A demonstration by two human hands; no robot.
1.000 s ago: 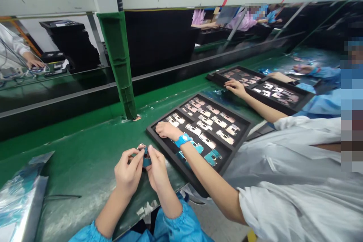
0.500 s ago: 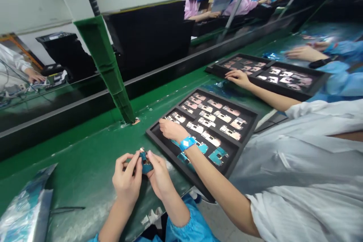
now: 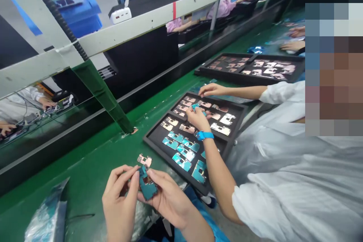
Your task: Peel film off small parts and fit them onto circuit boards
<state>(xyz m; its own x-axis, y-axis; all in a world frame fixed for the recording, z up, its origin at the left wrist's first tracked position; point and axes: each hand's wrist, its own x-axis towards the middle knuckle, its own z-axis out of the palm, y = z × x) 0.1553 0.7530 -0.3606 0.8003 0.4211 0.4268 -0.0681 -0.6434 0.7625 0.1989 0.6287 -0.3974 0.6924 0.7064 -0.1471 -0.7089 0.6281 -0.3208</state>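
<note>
Between my two hands is a dark teal circuit board (image 3: 148,189) with cut-outs and small parts. My left hand (image 3: 120,196) pinches its upper left edge with thumb and fingers. On the other side my right hand (image 3: 170,194) grips it, thumb on the upper right edge and fingers beneath. Just beyond, a pinkish circuit board (image 3: 144,159) lies on the green mat (image 3: 93,159). To the right stands a black divided tray (image 3: 172,157) with several boards in it, some teal (image 3: 181,162), some pinkish.
A co-worker in white leans in from the right, one hand (image 3: 198,118) over the tray with a teal board, the other hand (image 3: 212,89) at its far edge. Another black tray (image 3: 249,77) lies farther back. At left are a silvery bag (image 3: 47,211) and a thin dark tool (image 3: 81,216). A green-wrapped post (image 3: 104,98) rises ahead.
The board in my hands now shows more of its face. A pinkish board is now visible on the mat. The co-worker's hand has moved across the tray and now holds a teal board.
</note>
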